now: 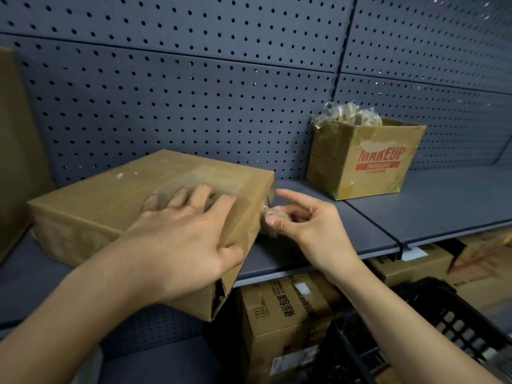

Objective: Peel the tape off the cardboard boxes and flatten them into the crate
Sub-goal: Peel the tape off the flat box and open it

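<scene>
Cardboard box (110, 195) overhangs the shelf (415, 206) edge.
Left hand (182, 231) presses flat on top; right hand (307, 220) pinches tape (270, 212) at its right edge, MAKEUP box (368, 162) well apart.

closed brown box (97, 206) overhangs shelf (415, 209), its tape (269, 213) lifted, black crate (448, 325) below.

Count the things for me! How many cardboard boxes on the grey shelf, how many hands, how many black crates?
Cardboard boxes on the shelf: 3 (flat box, MAKEUP box, tall box at the left edge)
Hands: 2 (left hand pressing the flat box, right hand pinching tape)
Black crate: 1
Total: 6
</scene>
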